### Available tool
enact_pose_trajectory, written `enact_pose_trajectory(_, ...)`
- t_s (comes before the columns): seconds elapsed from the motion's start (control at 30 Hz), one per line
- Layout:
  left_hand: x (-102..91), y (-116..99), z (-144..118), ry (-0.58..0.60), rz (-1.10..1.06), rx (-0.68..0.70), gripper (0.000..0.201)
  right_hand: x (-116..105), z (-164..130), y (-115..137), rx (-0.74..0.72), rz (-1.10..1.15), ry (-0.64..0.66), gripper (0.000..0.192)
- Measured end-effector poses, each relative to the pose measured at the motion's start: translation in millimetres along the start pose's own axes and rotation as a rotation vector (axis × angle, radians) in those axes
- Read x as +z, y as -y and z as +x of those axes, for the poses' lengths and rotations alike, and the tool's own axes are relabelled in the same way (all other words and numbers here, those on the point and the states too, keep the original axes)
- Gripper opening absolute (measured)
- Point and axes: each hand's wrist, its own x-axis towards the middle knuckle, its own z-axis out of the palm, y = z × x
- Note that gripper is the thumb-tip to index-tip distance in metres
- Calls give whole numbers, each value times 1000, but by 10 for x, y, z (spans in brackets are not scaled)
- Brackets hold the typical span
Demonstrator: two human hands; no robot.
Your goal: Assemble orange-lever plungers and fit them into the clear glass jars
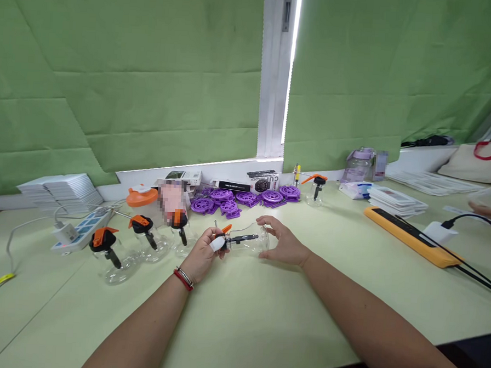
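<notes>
One clear glass bottle (253, 242) lies on its side just above the green surface (263, 317), between both hands. The left hand (203, 253) grips the orange-and-black stopper end; the right hand (281, 245) cups the base. Risk: smooth glass may slip and roll into the finished bottles (118, 257) nearby.

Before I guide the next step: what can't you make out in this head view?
- Clear bottle: its neck end is hidden by the left hand; its far end by the right hand.
- Blurred patch hides whatever stands there.
- Black box: print too small to read.
- Another person's hand is cut off by the right edge.
</notes>
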Motion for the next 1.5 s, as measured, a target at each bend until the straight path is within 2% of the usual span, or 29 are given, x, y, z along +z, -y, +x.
enact_pose_trajectory(0.3, 12, -12, -7, 39, 25, -4, 26, -14, 3, -153, 15, 134, 26, 72)
enact_pose_trajectory(0.47, 10, 3, -13, 53, 43, -7, 25, -9, -4, -203, 132, 196, 32, 69)
enact_pose_trajectory(0.63, 15, 33, -16, 62, 110, -4, 24, 33, 0, -238, 234, 241, 21, 53)
enact_pose_trajectory(0.77, 42, 20, -27, 67, 110, 14, 23, 77, 14, -251, 239, 225, 1, 43)
enact_pose_trajectory(0.87, 47, -3, -27, 45, 96, 20, 23, 71, 10, -235, 218, 248, 16, 49)
enact_pose_trajectory(1.0, 24, -14, -14, 19, 57, 13, 25, 4, -5, -205, 160, 334, 96, 76)
enact_pose_trajectory(1.07, 13, -10, -9, 19, 36, 5, 27, -29, -11, -195, 149, 370, 113, 82)
enact_pose_trajectory(1.3, 17, -6, -14, 26, 18, -9, 30, -44, -2, -161, 232, 415, 93, 66)
enact_pose_trajectory(1.5, 26, -4, -23, 70, 64, 2, 23, -8, 6, -217, 334, 426, 75, 50)
